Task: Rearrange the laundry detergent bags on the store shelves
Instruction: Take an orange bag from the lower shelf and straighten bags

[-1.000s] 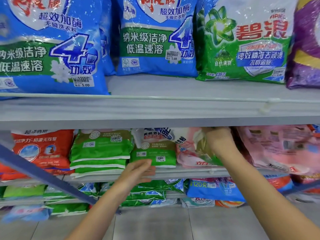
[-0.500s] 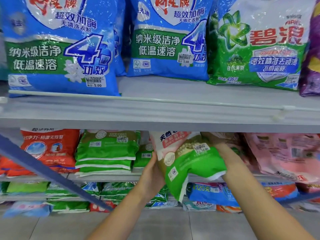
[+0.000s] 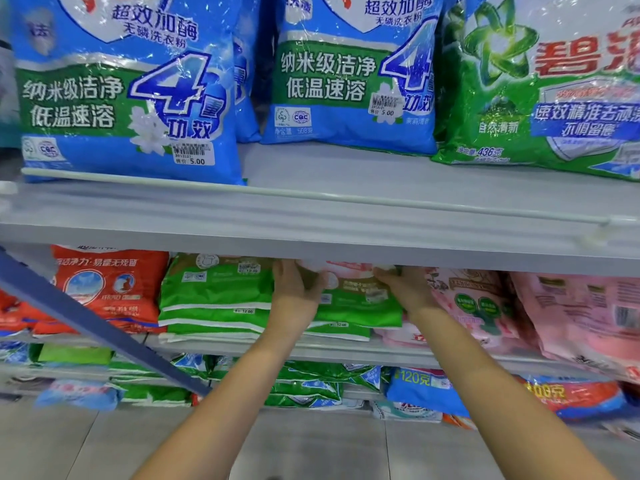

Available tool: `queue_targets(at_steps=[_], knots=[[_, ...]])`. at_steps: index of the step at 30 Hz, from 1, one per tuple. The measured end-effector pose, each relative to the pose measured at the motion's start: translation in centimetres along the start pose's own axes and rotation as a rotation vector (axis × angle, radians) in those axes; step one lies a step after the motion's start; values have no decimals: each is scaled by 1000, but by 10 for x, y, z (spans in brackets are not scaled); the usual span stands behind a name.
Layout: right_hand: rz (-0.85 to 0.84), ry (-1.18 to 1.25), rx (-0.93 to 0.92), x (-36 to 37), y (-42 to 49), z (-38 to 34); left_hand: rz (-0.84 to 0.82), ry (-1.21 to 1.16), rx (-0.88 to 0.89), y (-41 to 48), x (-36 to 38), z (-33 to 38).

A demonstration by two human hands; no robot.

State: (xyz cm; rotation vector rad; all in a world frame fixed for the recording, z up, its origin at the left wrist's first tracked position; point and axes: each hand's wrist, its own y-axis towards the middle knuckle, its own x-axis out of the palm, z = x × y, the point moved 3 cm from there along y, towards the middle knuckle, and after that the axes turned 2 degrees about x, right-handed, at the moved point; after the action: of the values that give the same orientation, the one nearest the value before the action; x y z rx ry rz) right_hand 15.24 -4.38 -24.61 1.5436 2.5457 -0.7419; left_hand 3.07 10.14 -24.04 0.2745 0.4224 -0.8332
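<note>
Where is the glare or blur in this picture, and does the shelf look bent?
Head view: glare speckles the glossy blue bag and star-logo bag up top. Head view: the upper shelf shades the level below, leaving the green bag between left hand and right hand dim and soft. Head view: the wide lens slightly bows that shelf's edge.

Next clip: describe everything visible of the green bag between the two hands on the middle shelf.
The green bag is a glossy plastic pouch: green below, tan band above, pinkish-white top partly hidden under the upper shelf. It lies flat, bottom edge toward the camera, on a second green pouch. The left hand holds its left side, the right hand its right side.
</note>
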Motion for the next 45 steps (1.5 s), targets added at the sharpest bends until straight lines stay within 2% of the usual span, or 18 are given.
queue_targets(at_steps=[2,4,8,11,14,18,21,22,26,30,32,36,41,45], knots=[[11,-155,-68,13,0,-3,-78,127,37,-7,4,-5],[-3,-278,-118,20,2,-3,-150,367,108,-17,9,-12],[-23,-334,-156,31,6,2,-137,729,248,-41,13,-17],[-12,-397,-207,36,10,3,-199,893,342,-47,8,-23],[-12,-584,-233,34,14,6,-224,1026,312,-43,-9,-29],[108,-906,-293,39,10,4,-323,1041,253,-42,-21,-45],[256,-1214,-362,39,3,-6,-310,1047,278,-43,-23,-45],[270,-1233,-401,38,2,-6,-294,1055,299,-43,-24,-43],[-17,-1134,-403,49,-15,17,-243,998,402,-49,-24,-38],[-24,-1159,-389,52,-12,26,-252,957,409,-58,-18,-31],[51,-1111,-449,47,-20,20,-265,944,386,-63,-16,-30],[333,-919,-575,20,-55,21,-252,873,378,-70,-16,-28],[615,-879,-533,-53,-88,36,-254,780,506,-75,-1,-16],[771,-957,-359,-126,-101,54,-281,709,513,-70,17,-2]])
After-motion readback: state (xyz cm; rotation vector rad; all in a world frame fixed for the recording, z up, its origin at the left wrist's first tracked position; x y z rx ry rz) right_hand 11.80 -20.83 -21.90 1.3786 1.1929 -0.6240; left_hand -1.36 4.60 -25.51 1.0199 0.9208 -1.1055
